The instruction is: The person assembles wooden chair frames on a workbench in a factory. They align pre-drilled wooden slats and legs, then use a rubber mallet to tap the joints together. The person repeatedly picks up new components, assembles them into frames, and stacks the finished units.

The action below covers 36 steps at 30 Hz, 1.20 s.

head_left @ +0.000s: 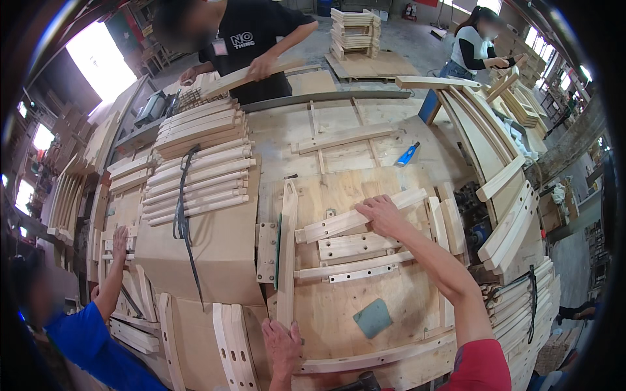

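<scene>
In the head view, at six o'clock, the left hand (283, 345) pinches the near end of the long bar (287, 260), which points toward twelve; past three, the right hand's (380, 214) fingers curl over a pale slat (336, 223), grip unclear.

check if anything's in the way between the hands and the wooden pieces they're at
Nothing visible is: the right hand rests directly on the pale rail, and the left hand is at the near end of the slotted post. The green pad lies clear of both.
</scene>
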### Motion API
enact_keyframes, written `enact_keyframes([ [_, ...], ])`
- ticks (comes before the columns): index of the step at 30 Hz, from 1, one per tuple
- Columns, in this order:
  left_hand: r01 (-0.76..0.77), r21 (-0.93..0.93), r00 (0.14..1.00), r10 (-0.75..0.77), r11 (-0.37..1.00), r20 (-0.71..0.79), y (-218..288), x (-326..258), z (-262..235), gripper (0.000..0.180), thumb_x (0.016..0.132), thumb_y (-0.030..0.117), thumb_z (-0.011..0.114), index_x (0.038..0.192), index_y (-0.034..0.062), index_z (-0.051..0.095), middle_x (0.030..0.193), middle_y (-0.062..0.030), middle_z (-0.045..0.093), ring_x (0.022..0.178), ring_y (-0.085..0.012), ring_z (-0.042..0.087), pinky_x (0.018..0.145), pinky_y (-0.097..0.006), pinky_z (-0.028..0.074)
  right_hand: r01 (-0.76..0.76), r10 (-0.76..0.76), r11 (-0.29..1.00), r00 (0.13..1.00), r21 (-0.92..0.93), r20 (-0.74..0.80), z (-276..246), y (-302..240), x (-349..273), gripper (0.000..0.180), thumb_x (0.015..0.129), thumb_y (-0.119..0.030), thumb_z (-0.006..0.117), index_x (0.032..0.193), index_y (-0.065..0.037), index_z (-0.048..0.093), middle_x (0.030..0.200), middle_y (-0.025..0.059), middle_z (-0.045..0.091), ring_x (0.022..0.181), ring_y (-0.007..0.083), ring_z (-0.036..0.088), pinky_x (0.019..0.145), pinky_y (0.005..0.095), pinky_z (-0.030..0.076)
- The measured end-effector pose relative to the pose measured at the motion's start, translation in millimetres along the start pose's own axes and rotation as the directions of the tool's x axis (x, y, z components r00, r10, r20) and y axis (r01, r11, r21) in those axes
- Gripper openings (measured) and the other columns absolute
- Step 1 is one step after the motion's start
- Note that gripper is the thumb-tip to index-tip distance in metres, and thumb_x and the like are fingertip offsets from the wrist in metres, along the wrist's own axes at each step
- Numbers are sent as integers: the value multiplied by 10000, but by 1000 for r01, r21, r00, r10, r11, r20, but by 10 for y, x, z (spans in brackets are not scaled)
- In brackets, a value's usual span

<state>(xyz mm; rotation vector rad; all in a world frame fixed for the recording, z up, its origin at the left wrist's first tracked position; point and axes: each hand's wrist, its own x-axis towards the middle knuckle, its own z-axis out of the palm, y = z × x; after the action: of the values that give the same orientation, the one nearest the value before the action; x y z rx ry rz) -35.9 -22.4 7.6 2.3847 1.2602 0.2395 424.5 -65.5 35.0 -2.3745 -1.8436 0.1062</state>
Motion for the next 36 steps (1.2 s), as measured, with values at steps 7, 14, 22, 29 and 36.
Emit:
enact_keyframes([
  [7,27,-2,1000,-27,1000,-11,-7,-44,9,483,896,264,731,1100,-91,474,1271,-342,475,1193,-502,478,1037,-551,406,-65,16,988,946,140,325,-182,3,131,661,848,-251,773,1471,-211,554,1298,113,645,1188,344,599,984,471,464],
  [14,80,-57,996,-78,995,32,26,-28,-55,474,894,253,717,1133,-64,458,1310,-334,464,1200,-524,480,1028,-571,409,-124,-34,790,969,600,245,112,198,179,493,887,-230,724,1363,-112,669,1196,157,693,1006,331,683,888,409,532],
  [22,-340,-14,925,332,940,-184,960,812,-246,677,908,215,729,1445,-78,439,1482,-298,458,1391,-451,427,1159,-509,337,-92,381,848,789,521,-481,344,-486,-320,446,796,-152,774,1215,-26,686,1209,205,672,1150,413,609,1012,483,477],
  [29,-684,-146,729,674,715,-114,2164,2330,683,620,963,423,637,1359,-45,549,1350,-235,587,1270,-381,546,1069,-525,397,-933,925,332,293,140,-241,40,-581,-2421,736,803,-217,790,1413,57,483,1403,281,534,1281,418,522,1089,503,414],
  [36,-621,-102,736,623,777,264,2453,2476,995,527,962,490,602,1261,57,628,1149,-185,666,1141,-359,604,977,-513,423,-843,908,383,419,378,13,124,-274,-2958,783,787,-208,789,1447,69,471,1395,273,560,1320,417,531,1132,434,414],
])
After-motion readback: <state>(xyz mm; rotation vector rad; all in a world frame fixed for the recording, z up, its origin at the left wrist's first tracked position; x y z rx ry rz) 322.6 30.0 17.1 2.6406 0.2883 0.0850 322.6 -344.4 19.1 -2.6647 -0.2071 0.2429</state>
